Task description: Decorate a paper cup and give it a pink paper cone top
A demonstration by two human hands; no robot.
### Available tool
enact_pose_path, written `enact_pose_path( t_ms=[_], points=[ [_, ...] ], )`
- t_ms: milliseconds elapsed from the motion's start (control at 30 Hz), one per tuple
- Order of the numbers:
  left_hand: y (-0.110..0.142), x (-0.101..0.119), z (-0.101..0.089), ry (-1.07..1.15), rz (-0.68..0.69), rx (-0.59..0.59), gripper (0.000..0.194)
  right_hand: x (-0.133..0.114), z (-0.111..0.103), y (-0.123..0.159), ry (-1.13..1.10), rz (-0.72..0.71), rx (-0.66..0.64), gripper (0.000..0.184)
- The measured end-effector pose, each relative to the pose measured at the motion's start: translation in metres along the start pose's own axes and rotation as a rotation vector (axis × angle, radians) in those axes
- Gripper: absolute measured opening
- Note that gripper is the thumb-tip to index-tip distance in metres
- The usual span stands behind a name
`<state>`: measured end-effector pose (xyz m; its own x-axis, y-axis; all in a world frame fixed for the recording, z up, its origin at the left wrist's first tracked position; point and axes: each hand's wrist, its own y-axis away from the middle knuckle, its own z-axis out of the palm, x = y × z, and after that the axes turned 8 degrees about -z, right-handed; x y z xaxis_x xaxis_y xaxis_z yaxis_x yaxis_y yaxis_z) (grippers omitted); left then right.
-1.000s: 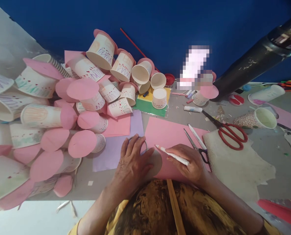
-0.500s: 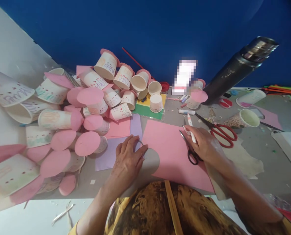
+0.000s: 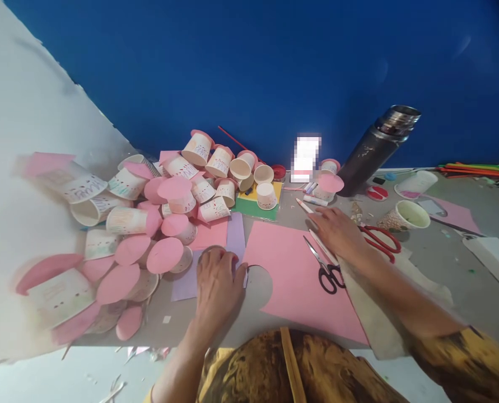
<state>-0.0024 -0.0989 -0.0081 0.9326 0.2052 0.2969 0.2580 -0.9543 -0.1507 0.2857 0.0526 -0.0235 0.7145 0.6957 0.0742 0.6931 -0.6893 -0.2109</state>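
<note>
My left hand (image 3: 218, 282) lies palm down with its fingers curled over a small round object (image 3: 210, 250). The object sits on a lavender sheet (image 3: 236, 235), beside the pink paper (image 3: 291, 280), which has a round cut-out at its left edge. My right hand (image 3: 337, 232) reaches forward past the pink sheet. A white pen (image 3: 304, 206) sticks out from its fingertips. Black-handled scissors (image 3: 327, 271) and a second white pen (image 3: 323, 247) lie just under that wrist.
Decorated paper cups with pink discs (image 3: 165, 224) are heaped at the left. Red scissors (image 3: 381, 238), a patterned cup (image 3: 404, 215), a dark flask (image 3: 375, 148) and a glue stick (image 3: 315, 200) stand to the right and back. A blue wall is behind.
My right hand has moved from the near edge of the pink paper forward to beyond its far edge, with the pen. My left hand stayed put. The camera has tilted up.
</note>
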Motion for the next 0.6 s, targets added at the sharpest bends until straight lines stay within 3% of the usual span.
enact_pose_path(
  t_ms=[167, 300, 433, 600],
  points=[
    [-0.008, 0.013, 0.008, -0.07, 0.004, -0.028, 0.015, -0.035, -0.018, 0.058, -0.178, 0.081, 0.117, 0.018],
    [-0.009, 0.023, 0.007, 0.012, 0.013, 0.005, 0.013, -0.064, -0.022, 0.089, -0.165, 0.137, -0.005, 0.009],
    [-0.006, 0.029, 0.0, 0.337, -0.002, 0.008, 0.013, -0.077, -0.021, 0.097, -0.121, 0.251, -0.065, 0.017],
    [0.0, 0.033, 0.0, 0.85, -0.326, -0.265, 0.021, -0.078, -0.021, 0.096, -0.126, 0.367, -0.105, 0.014]
  ],
)
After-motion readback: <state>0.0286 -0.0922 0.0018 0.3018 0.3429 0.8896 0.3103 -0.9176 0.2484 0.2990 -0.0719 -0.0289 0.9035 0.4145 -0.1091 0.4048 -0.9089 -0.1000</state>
